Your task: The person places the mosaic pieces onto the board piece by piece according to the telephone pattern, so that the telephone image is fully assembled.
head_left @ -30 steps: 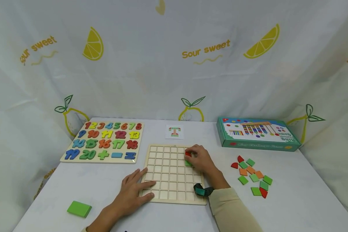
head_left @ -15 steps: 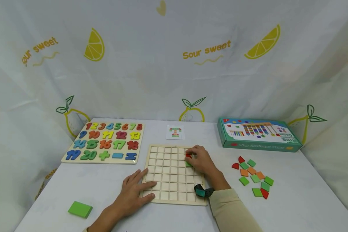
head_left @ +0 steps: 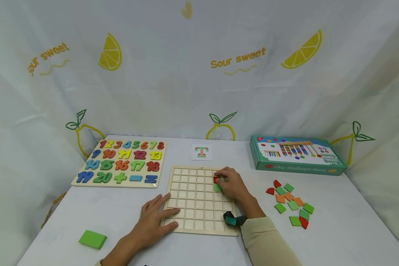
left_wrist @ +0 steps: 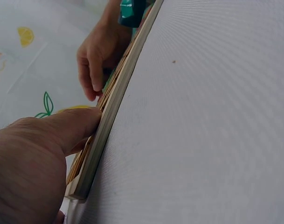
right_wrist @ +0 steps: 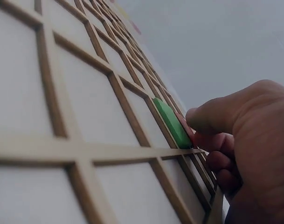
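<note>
Wooden grid board (head_left: 199, 204) has a green tile (head_left: 217, 187) in one cell; I see the right hand (head_left: 233, 184) pinching a red piece (head_left: 215, 180) just beyond it, left hand (head_left: 149, 223) spread on the edge.

Left hand (left_wrist: 32, 158) touching wooden board (left_wrist: 114, 100); right hand (left_wrist: 99, 58) beyond; white tabletop (left_wrist: 202, 121) alongside.

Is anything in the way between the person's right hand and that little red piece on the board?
Nothing visible: the right hand has its fingers on the red piece. The green piece sits beside it on the board, not between them.
</note>
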A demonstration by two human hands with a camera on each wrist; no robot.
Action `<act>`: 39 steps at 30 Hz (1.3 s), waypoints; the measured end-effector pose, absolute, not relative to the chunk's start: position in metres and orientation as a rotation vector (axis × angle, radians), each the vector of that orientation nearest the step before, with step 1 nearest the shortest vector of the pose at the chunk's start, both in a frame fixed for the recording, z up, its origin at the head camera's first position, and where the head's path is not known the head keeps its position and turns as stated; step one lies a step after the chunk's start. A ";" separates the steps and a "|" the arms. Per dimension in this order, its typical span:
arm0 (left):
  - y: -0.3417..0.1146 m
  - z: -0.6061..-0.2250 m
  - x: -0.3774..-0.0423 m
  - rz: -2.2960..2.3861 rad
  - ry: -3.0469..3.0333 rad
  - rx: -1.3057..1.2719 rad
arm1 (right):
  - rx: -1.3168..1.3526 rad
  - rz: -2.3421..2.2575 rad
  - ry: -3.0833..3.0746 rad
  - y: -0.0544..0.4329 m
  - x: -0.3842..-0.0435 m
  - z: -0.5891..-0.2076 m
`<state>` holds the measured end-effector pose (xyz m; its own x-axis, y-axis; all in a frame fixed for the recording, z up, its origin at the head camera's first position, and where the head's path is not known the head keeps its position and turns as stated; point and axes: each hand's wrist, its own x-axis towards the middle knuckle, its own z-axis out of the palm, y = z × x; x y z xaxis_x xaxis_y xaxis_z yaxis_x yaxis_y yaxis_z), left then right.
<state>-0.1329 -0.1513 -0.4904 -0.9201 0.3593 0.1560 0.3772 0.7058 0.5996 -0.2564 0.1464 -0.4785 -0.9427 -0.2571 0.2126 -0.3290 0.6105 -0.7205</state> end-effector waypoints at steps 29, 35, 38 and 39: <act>-0.149 -0.492 -0.134 -1.038 -2.862 -0.641 | 0.604 1.121 -2.512 0.232 -0.199 -0.381; -0.148 -0.492 -0.134 -1.029 -2.866 -0.649 | 0.479 1.014 -2.556 0.267 -0.189 -0.384; -0.150 -0.492 -0.134 -1.015 -2.870 -0.644 | 0.438 0.978 -2.562 0.282 -0.188 -0.388; -0.150 -0.492 -0.134 -1.012 -2.872 -0.642 | 0.423 0.969 -2.564 0.286 -0.188 -0.389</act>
<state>-0.1337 -0.1504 -0.4923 -0.9145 0.3708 0.1618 0.3903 0.7036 0.5938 -0.1875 0.2863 -0.3889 -0.8881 -0.1468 0.4356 -0.3982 0.7191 -0.5695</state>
